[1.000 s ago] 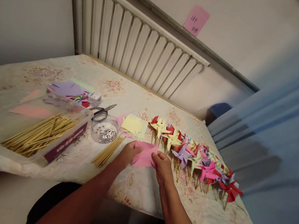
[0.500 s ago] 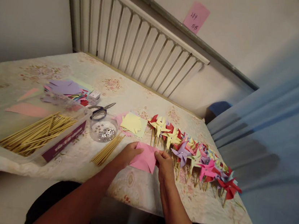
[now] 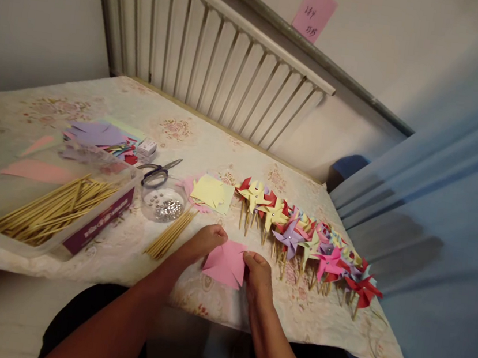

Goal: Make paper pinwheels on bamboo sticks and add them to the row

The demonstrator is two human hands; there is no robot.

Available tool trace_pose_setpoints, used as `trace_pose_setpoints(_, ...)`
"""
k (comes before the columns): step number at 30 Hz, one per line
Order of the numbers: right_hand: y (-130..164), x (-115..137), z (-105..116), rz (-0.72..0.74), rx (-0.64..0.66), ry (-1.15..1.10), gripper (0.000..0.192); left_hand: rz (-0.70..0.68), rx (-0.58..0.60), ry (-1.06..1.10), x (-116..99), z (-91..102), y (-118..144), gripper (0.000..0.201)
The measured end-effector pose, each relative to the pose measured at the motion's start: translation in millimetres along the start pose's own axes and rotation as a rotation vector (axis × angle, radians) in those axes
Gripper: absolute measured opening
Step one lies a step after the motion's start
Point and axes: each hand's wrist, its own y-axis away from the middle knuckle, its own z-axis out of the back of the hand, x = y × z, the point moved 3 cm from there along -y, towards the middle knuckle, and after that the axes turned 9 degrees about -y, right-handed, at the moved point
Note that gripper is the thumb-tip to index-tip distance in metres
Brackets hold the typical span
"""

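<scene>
A square of pink paper (image 3: 225,264) with slits cut in from its corners is held over the table's front part. My right hand (image 3: 259,271) grips its right edge between thumb and fingers. My left hand (image 3: 207,240) is closed in a pinch at the paper's upper left corner; what lies between its fingertips is too small to make out. Left of that hand lies a bundle of thin wooden sticks (image 3: 170,233). Beyond them stands a clear round dish (image 3: 148,205) of small metal pins. Behind the paper is a pile of yellow paper squares (image 3: 209,191).
Rows of finished paper pinwheels (image 3: 290,237) stand on sticks at the right. At the left are a plastic box (image 3: 101,217) of sticks, scissors (image 3: 159,172), a small white box (image 3: 147,147) and purple paper (image 3: 96,133). A blue curtain (image 3: 446,227) hangs at the right.
My left thumb has come off the face of the pink paper, and that hand now pinches at the upper left corner. The paper has dropped slightly; the right hand still grips its right edge.
</scene>
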Motion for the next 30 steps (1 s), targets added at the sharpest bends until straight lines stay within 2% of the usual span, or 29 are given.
trace_pose_setpoints(3,3.3,-10.7,5.8,-0.006,0.028,0.136,0.026,-0.003,-0.082,-0.234,1.8,1.2,-3.6,0.013)
trace_pose_setpoints(6,4.8,-14.4,17.1,0.061,0.025,0.422,0.024,-0.079,-0.180,-0.437,0.6,2.8,-7.4,0.017)
trace_pose_setpoints(10,11.9,-9.1,36.3,0.414,-0.021,0.746,0.022,-0.237,-0.297,-0.622,-3.2,5.1,-1.8,0.019)
trace_pose_setpoints(14,22.2,-8.9,48.6,0.741,0.170,0.839,0.029,-0.474,-0.399,-0.794,-6.9,0.8,27.2,0.025)
trace_pose_setpoints(18,28.2,-13.3,52.2,0.904,0.358,0.930,0.038,-0.596,-0.457,-0.988,-4.7,-19.5,63.5,0.034)
trace_pose_setpoints(21,30.2,-16.6,49.7,0.925,0.373,1.091,0.042,-0.662,-0.388,-1.090,3.0,-43.6,80.1,0.040)
trace_pose_setpoints(24,31.8,-17.7,45.4,0.912,0.354,1.246,0.041,-0.632,-0.285,-1.203,16.8,-62.0,84.0,0.044)
trace_pose_setpoints(30,35.0,-12.9,39.9,0.866,0.325,1.405,0.038,-0.540,-0.207,-1.368,35.0,-68.4,80.6,0.049)
